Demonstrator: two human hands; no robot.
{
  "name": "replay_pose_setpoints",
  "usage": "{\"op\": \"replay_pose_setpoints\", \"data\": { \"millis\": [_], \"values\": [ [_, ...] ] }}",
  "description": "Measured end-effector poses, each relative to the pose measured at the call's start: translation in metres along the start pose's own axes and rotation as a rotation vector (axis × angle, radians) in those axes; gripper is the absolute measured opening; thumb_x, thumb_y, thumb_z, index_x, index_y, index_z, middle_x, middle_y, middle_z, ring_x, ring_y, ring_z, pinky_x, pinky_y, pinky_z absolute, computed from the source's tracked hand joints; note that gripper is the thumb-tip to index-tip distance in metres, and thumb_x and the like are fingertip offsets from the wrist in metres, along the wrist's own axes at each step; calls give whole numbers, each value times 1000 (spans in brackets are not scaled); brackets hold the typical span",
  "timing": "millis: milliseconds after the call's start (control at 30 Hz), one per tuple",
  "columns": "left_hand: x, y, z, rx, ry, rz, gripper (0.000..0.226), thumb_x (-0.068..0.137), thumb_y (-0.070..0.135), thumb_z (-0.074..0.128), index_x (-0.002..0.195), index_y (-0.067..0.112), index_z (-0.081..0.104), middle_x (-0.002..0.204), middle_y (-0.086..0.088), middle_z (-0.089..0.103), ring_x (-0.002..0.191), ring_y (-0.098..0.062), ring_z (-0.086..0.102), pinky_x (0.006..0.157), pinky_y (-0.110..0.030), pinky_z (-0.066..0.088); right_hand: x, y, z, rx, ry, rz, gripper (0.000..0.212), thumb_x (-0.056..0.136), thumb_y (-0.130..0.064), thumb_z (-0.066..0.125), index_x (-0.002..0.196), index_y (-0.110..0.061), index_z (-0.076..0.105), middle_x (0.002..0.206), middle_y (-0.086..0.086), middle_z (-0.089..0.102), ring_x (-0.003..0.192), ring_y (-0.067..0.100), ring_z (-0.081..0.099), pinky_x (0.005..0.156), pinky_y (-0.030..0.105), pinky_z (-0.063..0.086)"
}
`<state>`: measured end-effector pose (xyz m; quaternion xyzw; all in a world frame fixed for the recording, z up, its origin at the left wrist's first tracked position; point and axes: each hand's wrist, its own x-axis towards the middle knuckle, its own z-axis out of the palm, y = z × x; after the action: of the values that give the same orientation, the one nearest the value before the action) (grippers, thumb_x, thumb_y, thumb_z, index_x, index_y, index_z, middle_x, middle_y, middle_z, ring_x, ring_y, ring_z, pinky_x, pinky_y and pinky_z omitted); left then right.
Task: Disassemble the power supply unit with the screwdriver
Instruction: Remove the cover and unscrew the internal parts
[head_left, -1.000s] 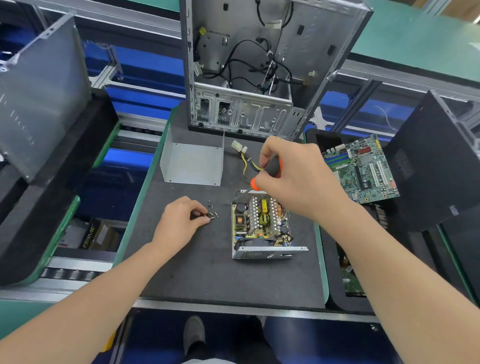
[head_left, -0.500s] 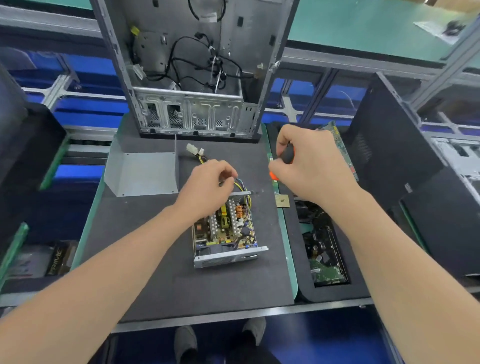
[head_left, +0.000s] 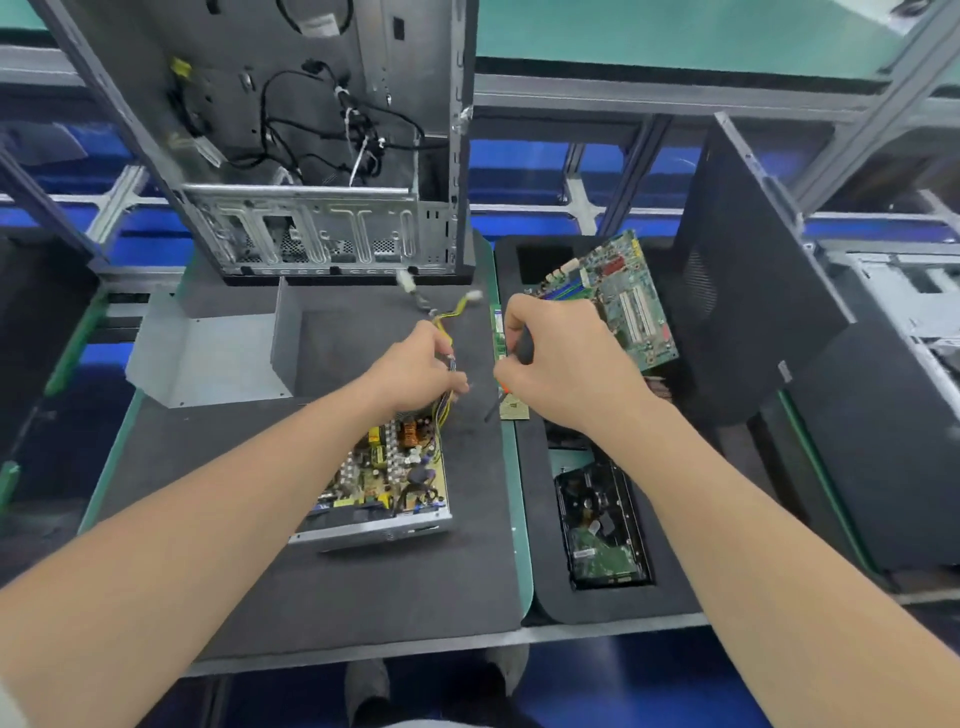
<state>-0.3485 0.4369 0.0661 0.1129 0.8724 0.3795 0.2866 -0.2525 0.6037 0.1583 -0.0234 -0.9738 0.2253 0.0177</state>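
Gripping yellow wires at far end of open grey power supply unit, left hand nearer; right hand clenches black-orange screwdriver beside, tip angled toward unit

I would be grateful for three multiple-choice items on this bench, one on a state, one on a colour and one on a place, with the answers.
1. The power supply unit is: A closed under its cover; B open, with its circuit board bare; C upside down.
2. The wires gripped by the left hand are mainly: A yellow; B white; C pink.
3. The hard drive lies: A on the power supply unit; B in the left hand; C in a recess of the foam tray.

Answers: 1 B, the board's components show from above. 2 A, yellow strands run on to a white connector. 3 C, it sits sunk in the black foam.
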Motion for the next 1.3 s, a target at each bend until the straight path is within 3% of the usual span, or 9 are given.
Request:
{"op": "replay_pose_setpoints", "data": {
  "millis": [67, 267, 533, 667, 833, 1033, 1100, 1200, 1300],
  "values": [
    [-4, -3, 4, -14, -66, 66, 48, 87, 37, 82, 104, 29, 38, 87, 5, 80, 71, -11, 62, 67, -37, 47, 3, 6, 1, 2, -9, -18, 12, 81, -22, 62, 85, -21, 51, 78, 1, 60, 79, 30, 58, 71, 43, 55],
    [-19, -4, 17, -26, -107, 258, 48, 87, 8, 79, 112, 21, 40, 91, 9, 78, 80, -18, 69, 84, -46, 56, 13, 12, 5, 39, -74, -20, 11, 81, -23, 63, 88, -20, 54, 84, 5, 62, 84, 31, 57, 68, 40, 54],
    [-35, -2, 16, 232, -82, 381, 49, 89, 8, 78, 105, 30, 37, 102, 28, 77, 100, -12, 65, 94, -45, 50, 14, 28, 1, 52, -122, 29, 10, 81, -22, 64, 87, -22, 55, 89, 3, 62, 80, 26, 60, 70, 40, 56],
    [-41, -8, 22, 192, 19, 412, 53, 85, -3, 71, 117, 30, 44, 94, 27, 77, 114, 12, 46, 100, -39, 35, 12, 33, -1, 50, -121, 31, 12, 82, -23, 64, 87, -23, 54, 87, 4, 61, 75, 25, 57, 67, 39, 56],
    [-52, -16, 24, 173, 115, 381, 69, 82, 0, 73, 136, 38, 52, 94, 26, 75, 121, -4, 51, 110, -42, 37, 10, 31, 0, 52, -116, 17, 10, 82, -22, 62, 85, -23, 52, 90, 7, 61, 79, 29, 59, 70, 44, 57],
    [-56, -24, 16, -46, 154, 289, 26, 80, 31, 87, 90, 39, 64, 91, 20, 77, 103, 3, 66, 95, -34, 50, 6, 25, 0, 24, -119, -4, 10, 83, -19, 62, 87, -20, 52, 86, 3, 60, 77, 28, 59, 68, 44, 58],
    [-56, -29, 13, -44, 241, 263, 33, 76, 40, 90, 86, 37, 58, 89, 24, 76, 99, 4, 67, 83, -26, 47, 6, 22, -1, 30, -98, -4, 10, 82, -19, 61, 86, -21, 52, 86, 2, 61, 78, 29, 59, 67, 42, 57],
    [-56, -39, 8, -69, 264, 215, 41, 74, 39, 92, 92, 34, 55, 85, 20, 77, 107, -5, 66, 89, -32, 50, 5, 15, -5, 57, -58, -10, 10, 78, -21, 61, 82, -21, 53, 81, 3, 62, 77, 28, 59, 67, 42, 57],
    [-58, -47, 4, -92, 252, 254, 46, 71, 28, 95, 95, 33, 55, 85, 17, 79, 99, 5, 70, 79, -10, 47, 4, 2, -8, 95, -32, -45, 10, 75, -23, 62, 79, -22, 53, 75, 0, 63, 76, 27, 59, 65, 42, 56]
  ]
}}
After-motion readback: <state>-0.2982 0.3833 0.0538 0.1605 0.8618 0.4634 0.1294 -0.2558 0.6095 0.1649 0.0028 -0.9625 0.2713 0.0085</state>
